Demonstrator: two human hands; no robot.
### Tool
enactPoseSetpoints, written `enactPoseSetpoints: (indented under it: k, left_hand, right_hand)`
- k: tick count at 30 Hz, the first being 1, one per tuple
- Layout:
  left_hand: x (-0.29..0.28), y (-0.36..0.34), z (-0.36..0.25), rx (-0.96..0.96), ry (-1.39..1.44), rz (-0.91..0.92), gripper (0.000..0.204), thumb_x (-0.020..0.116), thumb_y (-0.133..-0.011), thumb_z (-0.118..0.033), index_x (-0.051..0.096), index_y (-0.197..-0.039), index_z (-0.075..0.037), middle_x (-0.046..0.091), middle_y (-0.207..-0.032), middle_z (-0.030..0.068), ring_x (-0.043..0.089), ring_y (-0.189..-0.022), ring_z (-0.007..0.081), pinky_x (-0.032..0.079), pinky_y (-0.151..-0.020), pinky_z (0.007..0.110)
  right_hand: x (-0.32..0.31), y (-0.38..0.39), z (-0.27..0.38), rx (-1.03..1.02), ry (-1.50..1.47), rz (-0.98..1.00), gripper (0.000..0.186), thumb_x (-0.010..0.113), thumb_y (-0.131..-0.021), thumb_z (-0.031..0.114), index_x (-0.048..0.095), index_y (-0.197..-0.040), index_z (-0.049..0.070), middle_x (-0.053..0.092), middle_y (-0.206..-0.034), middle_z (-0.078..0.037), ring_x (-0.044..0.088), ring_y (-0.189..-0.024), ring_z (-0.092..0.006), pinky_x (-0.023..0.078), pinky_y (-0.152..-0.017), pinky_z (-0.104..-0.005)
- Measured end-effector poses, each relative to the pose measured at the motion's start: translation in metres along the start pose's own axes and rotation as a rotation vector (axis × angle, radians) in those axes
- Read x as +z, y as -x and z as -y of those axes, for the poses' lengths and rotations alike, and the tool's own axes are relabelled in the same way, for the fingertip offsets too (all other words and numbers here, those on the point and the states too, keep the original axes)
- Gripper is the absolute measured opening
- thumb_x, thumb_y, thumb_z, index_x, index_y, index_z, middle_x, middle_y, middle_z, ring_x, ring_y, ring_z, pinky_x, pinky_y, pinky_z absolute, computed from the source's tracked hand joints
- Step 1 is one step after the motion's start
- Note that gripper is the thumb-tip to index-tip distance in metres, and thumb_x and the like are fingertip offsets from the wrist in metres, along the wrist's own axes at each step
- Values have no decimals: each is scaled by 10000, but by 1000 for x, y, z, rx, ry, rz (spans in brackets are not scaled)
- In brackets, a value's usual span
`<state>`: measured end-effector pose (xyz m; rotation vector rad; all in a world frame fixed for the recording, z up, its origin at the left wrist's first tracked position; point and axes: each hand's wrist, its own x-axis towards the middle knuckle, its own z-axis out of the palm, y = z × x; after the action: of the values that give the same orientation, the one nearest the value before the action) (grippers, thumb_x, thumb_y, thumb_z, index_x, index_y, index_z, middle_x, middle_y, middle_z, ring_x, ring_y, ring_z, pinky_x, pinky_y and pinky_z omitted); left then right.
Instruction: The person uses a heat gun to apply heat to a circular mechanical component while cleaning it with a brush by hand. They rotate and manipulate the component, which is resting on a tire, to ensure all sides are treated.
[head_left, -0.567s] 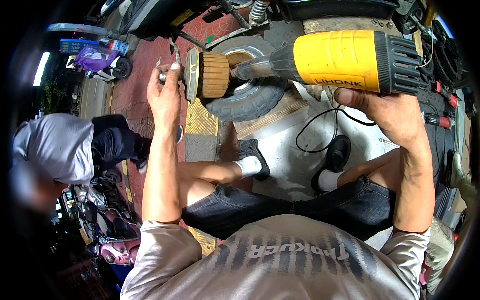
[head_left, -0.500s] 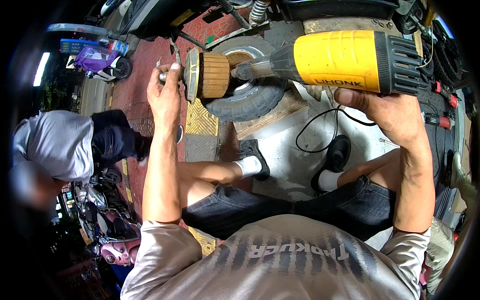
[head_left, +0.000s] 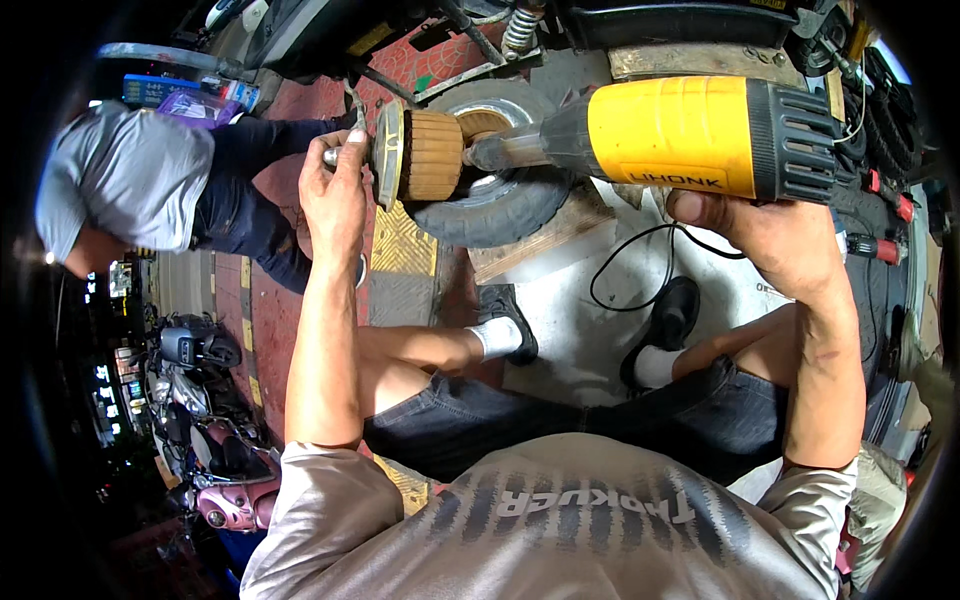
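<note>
My left hand (head_left: 335, 195) is closed on the metal shaft end of a hub motor stator (head_left: 432, 155), a ribbed copper-brown cylinder with a pale disc-shaped cover on its left side. The shaft lies sideways. My right hand (head_left: 775, 240) grips a yellow and black heat gun (head_left: 670, 135) from below; its handle is mostly hidden by the hand. The gun's metal nozzle (head_left: 512, 150) points left at the stator's right end, very near it; I cannot tell whether they touch. Behind and below them lies a wheel with a black tyre (head_left: 510, 215).
A wooden board (head_left: 545, 240) lies by the tyre. A black cable (head_left: 625, 305) loops over the pale floor near my shoes. Power tools (head_left: 875, 247) lie at the right. A person in a grey shirt (head_left: 150, 180) walks at the left, above parked scooters (head_left: 225, 460).
The heat gun has dipped slightly, its nozzle still facing the stator, and the stator has barely moved. At the left, the person in grey has moved toward the top of the picture.
</note>
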<state>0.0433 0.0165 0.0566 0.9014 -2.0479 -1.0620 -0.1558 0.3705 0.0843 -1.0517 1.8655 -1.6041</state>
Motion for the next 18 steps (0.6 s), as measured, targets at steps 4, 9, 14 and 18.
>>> enactPoseSetpoints:
  k: [4,9,14,18]
  left_hand:
    - [-1,0,0,17,-62,-5,269,665,-1038,-273,697,-1067,-8,586,-836,-37,503,-756,49,426,-672,231]
    - [0,-2,0,4,82,-14,181,695,-1030,-222,679,-1037,-42,565,-732,-51,496,-617,36,388,-553,219]
    - [-2,-1,0,18,88,-10,200,698,-1030,-233,682,-1049,-34,587,-774,-40,509,-651,38,392,-562,219]
    - [-7,-3,7,144,20,-46,240,692,-1034,-263,700,-1083,-28,610,-793,-29,505,-651,40,392,-560,224]
  right_hand:
    - [4,-2,8,-18,-35,0,339,879,-848,90,773,-1164,29,799,-1043,-68,737,-942,-142,594,-867,-318]
    - [9,-9,12,-59,-77,16,365,898,-826,88,764,-1158,15,796,-1053,-62,729,-950,-131,587,-879,-316]
    - [12,-10,18,-40,-21,22,384,906,-814,103,761,-1157,8,798,-1085,-78,743,-980,-149,584,-917,-326]
    - [16,-8,12,-25,-98,-2,357,895,-817,59,763,-1143,0,799,-1084,-88,749,-977,-152,590,-923,-326]
